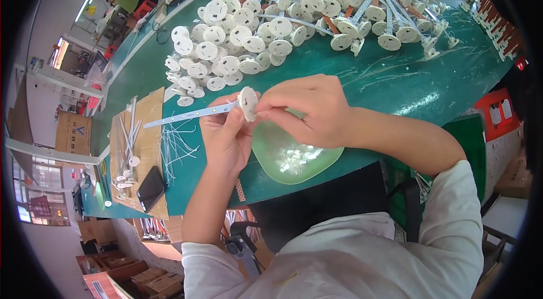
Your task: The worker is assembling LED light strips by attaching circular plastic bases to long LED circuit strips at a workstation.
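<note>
My left hand (223,143) is closed round a white round disc (247,104), held tilted on its edge. From the disc an LED strip (192,115), narrow and dotted with small lights, sticks out to the left. My right hand (314,107) pinches thumb and forefinger together right beside the disc's right face; whatever lies between the fingertips is too small to make out. Under the hands stands a pale green bowl (270,168) with many small clear pieces (297,157) in it.
A heap of white discs (226,44) covers the far middle of the green table (384,95). LED strips with discs (367,11) pile up at the far right. On the left, cardboard (150,146) carries a black phone (151,189), beside thin white wires (176,143). A red stool (498,112) stands right.
</note>
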Action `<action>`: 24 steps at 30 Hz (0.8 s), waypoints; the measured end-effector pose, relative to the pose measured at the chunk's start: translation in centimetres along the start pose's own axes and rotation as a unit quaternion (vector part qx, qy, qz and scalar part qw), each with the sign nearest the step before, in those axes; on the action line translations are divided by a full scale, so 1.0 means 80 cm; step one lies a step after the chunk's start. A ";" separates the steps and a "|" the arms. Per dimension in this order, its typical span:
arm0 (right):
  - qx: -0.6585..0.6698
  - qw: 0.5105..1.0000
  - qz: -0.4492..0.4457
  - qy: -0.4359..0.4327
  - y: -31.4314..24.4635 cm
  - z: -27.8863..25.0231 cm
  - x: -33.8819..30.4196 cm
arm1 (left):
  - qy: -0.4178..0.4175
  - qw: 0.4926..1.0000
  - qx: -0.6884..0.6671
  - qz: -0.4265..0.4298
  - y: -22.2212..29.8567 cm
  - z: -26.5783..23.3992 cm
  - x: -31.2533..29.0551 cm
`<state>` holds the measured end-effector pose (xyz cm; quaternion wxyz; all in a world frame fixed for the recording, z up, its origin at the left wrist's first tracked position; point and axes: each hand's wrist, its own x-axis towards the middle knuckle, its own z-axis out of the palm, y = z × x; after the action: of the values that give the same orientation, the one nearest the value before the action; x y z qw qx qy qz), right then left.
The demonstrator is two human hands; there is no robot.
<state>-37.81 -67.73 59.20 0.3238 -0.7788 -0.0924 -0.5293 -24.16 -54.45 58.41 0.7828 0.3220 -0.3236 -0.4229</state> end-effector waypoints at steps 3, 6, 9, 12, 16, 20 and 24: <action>0.041 0.996 0.076 -0.031 0.001 -0.006 0.000 | 0.030 0.999 0.006 -0.026 -0.001 0.009 0.004; 0.056 0.988 0.128 -0.060 0.001 -0.006 0.004 | 0.045 0.998 0.035 -0.010 -0.005 0.010 0.005; 0.018 0.990 0.128 -0.061 0.001 -0.002 0.007 | 0.067 0.992 0.108 0.030 -0.007 0.010 0.004; 0.022 0.992 0.110 -0.062 -0.004 -0.003 0.009 | 0.080 0.982 0.170 0.022 0.002 0.015 0.005; -0.019 0.994 0.072 -0.074 -0.019 -0.002 0.009 | 0.061 0.936 0.347 -0.001 0.037 0.027 0.005; -0.052 0.997 0.025 -0.041 -0.016 -0.013 0.013 | 0.135 0.855 0.497 -0.068 0.125 -0.012 0.004; -0.078 0.996 0.039 -0.036 -0.008 -0.022 0.015 | 0.310 0.745 0.583 -0.099 0.249 -0.148 -0.008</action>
<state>-38.95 -68.53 60.95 0.2790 -0.8230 -0.0319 -0.4938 -6.18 -42.51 66.81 0.4537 0.8591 -0.2125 -0.1043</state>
